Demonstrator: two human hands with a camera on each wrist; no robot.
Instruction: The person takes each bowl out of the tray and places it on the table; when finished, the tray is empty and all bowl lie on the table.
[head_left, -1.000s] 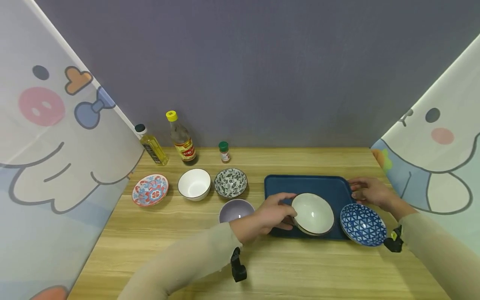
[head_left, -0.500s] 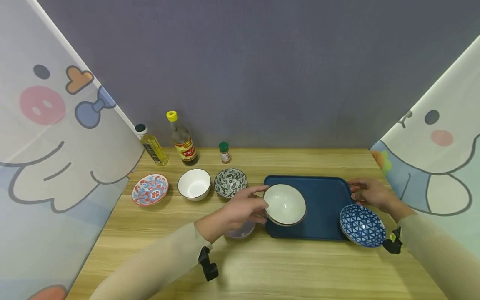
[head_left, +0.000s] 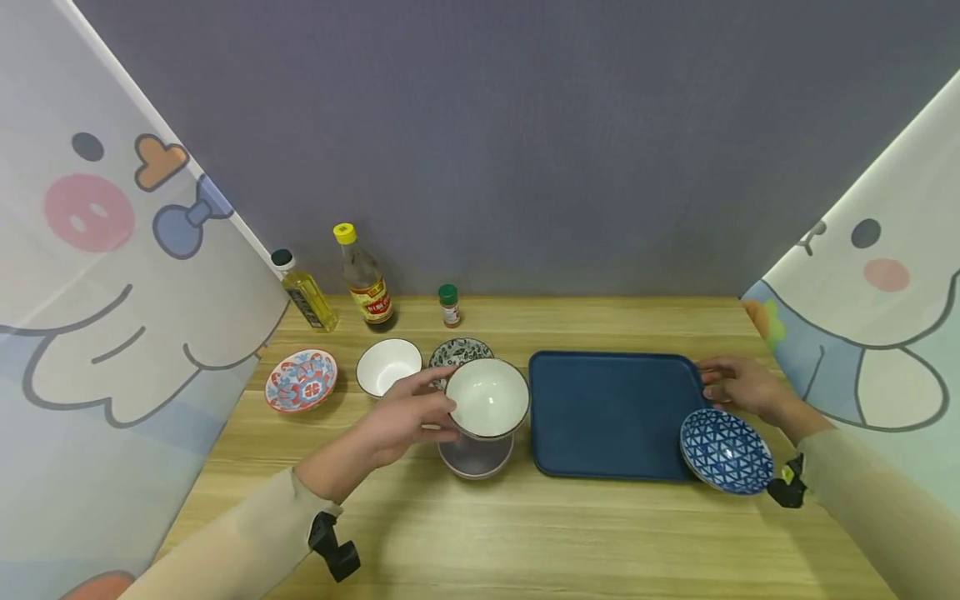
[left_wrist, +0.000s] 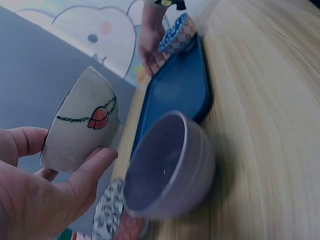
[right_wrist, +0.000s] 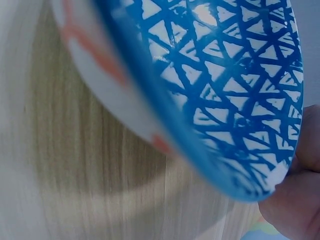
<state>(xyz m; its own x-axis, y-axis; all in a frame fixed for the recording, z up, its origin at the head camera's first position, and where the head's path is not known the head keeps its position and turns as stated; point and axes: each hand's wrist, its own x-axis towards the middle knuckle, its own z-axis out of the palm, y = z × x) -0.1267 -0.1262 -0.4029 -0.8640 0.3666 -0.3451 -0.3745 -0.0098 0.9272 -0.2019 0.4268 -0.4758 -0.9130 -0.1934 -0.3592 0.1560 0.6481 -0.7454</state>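
Observation:
My left hand (head_left: 408,417) holds a white bowl (head_left: 489,398) with a dark rim by its side, thumb and fingers on its wall. The left wrist view shows a red flower on the outside of this bowl. It hangs in the air over a purple bowl (head_left: 476,457) and partly hides a black-and-white leaf-patterned bowl (head_left: 456,351). My right hand (head_left: 742,387) is at the right edge of the dark blue tray (head_left: 611,417), its fingers loosely bent. Beside it, at the tray's near right corner, sits a blue-and-white triangle-patterned bowl (head_left: 726,451).
Further left stand a white bowl (head_left: 387,364) and a red-and-blue patterned bowl (head_left: 302,380). Along the back are an oil bottle (head_left: 309,296), a brown sauce bottle with a yellow cap (head_left: 369,287) and a green-capped shaker (head_left: 449,306). A grey wall rises behind the wooden table (head_left: 570,533).
My left hand has carried the white dark-rimmed bowl leftward, from over the tray to above the purple bowl. My right hand and the blue-and-white bowl have stayed in place.

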